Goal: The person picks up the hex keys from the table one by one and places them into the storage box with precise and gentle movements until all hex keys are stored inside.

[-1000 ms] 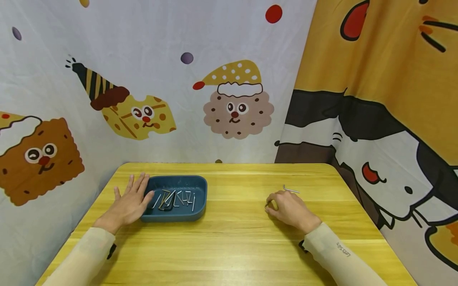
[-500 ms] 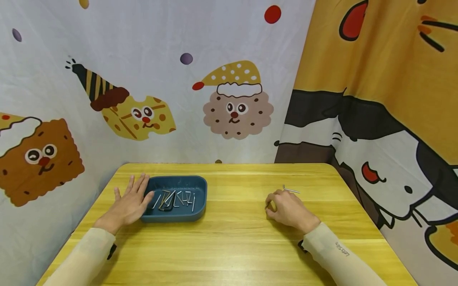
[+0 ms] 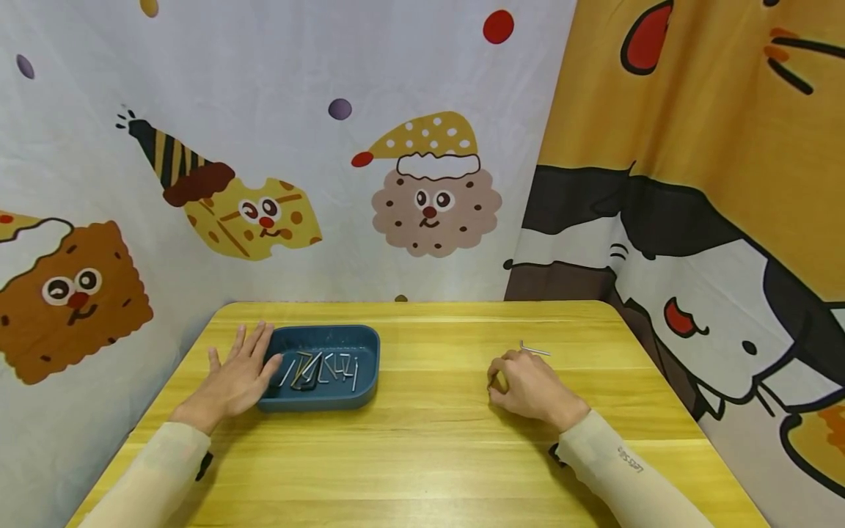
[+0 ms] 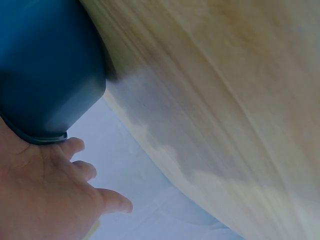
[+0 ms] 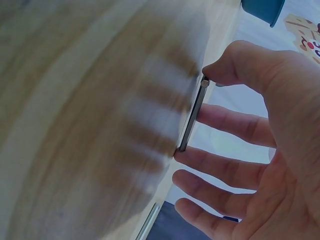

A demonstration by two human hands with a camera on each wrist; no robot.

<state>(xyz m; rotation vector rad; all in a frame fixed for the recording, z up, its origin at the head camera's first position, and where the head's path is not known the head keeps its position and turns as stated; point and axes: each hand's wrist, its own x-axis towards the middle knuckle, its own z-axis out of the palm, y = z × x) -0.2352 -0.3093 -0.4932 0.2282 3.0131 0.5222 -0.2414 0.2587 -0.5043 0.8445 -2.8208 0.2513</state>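
Observation:
On the left side of the table, my left hand [image 3: 231,385] lies with straight, spread fingers against the left rim of a dark blue tray [image 3: 317,404]. Several L-shaped hex keys [image 3: 320,372], mostly silver, lie inside it. Over on the right, my right hand [image 3: 535,385] pinches one metal hex key [image 5: 193,118] between thumb and fingertips, close to the tabletop. From the head view that key is mostly hidden by the fingers. Just beyond the hand, a second silver hex key [image 3: 538,351] lies on the wood.
The yellow wood-grain table [image 3: 429,455] ends at a back edge near a white curtain [image 3: 277,73] with cartoon prints. An orange and black-and-white curtain [image 3: 693,147] hangs to the right. Bare tabletop separates the tray from the right hand.
The head view has shifted very slightly. Both hands keep nearly the same place, with the left at the tray and the right pinching the hex key.

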